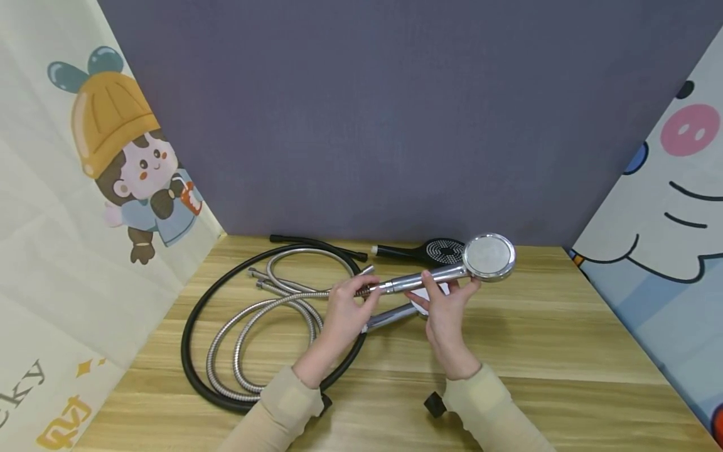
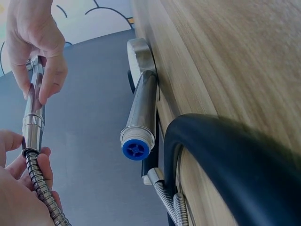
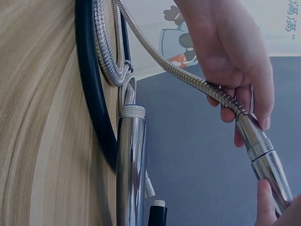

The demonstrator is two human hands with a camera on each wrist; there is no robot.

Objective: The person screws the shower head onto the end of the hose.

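My right hand [image 1: 448,314] grips the handle of a chrome shower head [image 1: 489,257], held above the table with its round face showing. At the handle's lower end sits the conical nut [image 3: 252,132] of a silver metal shower hose [image 3: 188,80]. My left hand [image 1: 346,314] pinches that nut, and nut and handle meet without a visible gap. Beneath my hands lies a second chrome shower head [image 2: 143,110], its threaded end bare with a blue insert, its head partly hidden by my right hand in the head view.
A black shower head [image 1: 443,251] lies at the back of the wooden table [image 1: 565,351], by the grey panel [image 1: 395,125]. Coiled metal hoses [image 1: 237,351] and a black hose [image 1: 189,320] spread at left. Printed cloths [image 1: 56,251] flank both sides.
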